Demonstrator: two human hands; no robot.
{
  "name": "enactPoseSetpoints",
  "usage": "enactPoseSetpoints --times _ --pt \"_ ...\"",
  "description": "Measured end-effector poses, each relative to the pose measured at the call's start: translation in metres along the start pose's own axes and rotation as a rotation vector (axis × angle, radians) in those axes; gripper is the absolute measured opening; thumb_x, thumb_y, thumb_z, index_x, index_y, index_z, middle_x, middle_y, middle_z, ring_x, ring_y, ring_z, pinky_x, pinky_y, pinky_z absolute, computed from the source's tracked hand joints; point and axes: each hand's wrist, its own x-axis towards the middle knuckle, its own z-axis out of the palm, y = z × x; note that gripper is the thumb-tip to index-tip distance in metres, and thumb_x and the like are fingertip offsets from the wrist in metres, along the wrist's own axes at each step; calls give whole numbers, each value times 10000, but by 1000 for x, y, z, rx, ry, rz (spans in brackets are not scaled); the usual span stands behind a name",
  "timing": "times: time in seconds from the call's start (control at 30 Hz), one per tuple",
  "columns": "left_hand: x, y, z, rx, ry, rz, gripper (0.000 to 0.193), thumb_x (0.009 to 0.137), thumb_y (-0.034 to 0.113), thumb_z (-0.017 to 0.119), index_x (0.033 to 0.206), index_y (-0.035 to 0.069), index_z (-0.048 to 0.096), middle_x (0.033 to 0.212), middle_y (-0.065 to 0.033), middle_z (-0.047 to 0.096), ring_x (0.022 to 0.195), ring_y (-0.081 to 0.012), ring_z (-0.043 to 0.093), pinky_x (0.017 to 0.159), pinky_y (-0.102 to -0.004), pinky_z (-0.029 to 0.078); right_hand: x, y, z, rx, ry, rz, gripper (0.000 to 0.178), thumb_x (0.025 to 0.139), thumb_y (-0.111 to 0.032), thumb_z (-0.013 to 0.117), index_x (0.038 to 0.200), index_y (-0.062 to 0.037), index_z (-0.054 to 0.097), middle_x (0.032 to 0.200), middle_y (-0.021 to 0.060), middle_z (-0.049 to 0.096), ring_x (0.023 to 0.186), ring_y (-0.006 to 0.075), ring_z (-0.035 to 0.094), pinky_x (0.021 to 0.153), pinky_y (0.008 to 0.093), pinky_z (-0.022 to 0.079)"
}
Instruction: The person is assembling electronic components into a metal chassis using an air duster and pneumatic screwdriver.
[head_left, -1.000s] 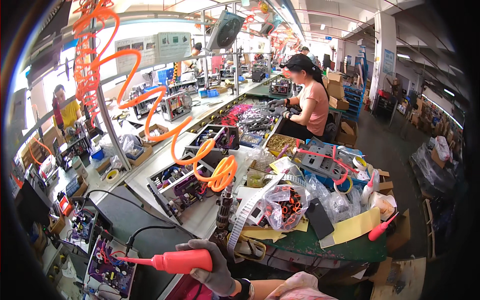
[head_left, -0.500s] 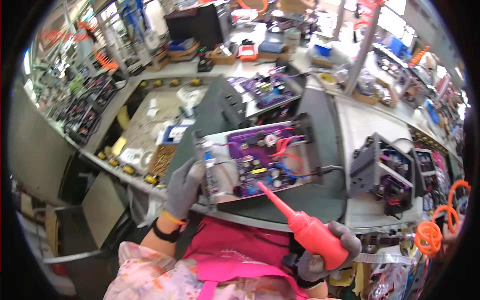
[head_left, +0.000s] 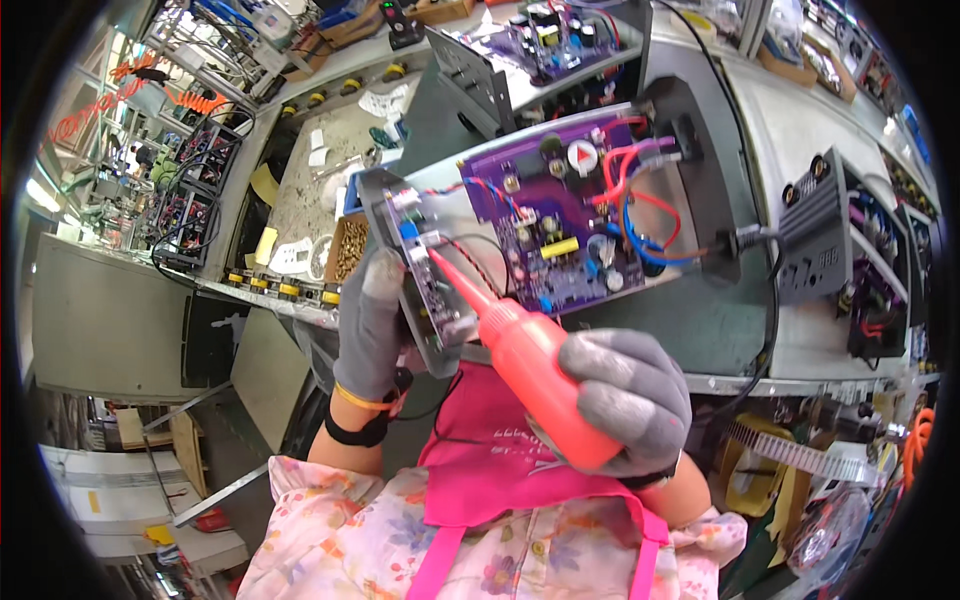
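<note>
- The pink apron (head_left: 480, 435) is hanging nearest the camera, below the work.
- The gloved right hand (head_left: 635, 400) is wrapping around the red bottle (head_left: 545, 370); its grip is clamped on the body, probably far back so that the thin spout (head_left: 464, 284) is staying clear of the fingers.
- The bottle is slanting up and to the left, seemingly so that its spout is reaching over the case's wall; the tip is ending at the narrow board (head_left: 433, 302), though I cannot tell if it is touching.
- The gloved left hand (head_left: 368, 330) is holding the left end of the open case (head_left: 718, 140), its grip closing on that end panel, apparently to brace it; some fingers are hiding.
- The case is lying skewed above the surface (head_left: 690, 320), its open side facing up, so both the narrow board and the larger purple board (head_left: 540, 190) are showing.
- A black cord (head_left: 755, 237) is plugging into the right end, away from both hands.
- Beyond the left hand, a box of brass-coloured parts (head_left: 350, 250) is sitting within likely reach.
- Farther back, a second case (head_left: 480, 80) is standing just behind the first, and a grey case (head_left: 815, 240) is waiting off to the right.
</note>
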Motion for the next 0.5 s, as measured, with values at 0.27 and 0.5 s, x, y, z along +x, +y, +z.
enactPoseSetpoints --times 0.27,0.5 --pt "0 -15 -18 -26 -64 -75 645 915 556 468 1278 23 495 1142 -150 619 990 -249 641 868 -382 537 -3 16 12 -13 22 -60 403 697 -151 711 1074 -43 613 1078 175 649 800 320 644 673 384 562" --pt "-6 -14 -18 -14 -88 -68 673 911 587 447 1304 41 475 1172 -178 596 1018 -296 629 907 -423 522 -3 13 12 35 4 -67 441 676 -172 678 1089 -27 625 1116 186 634 805 318 633 680 381 546"
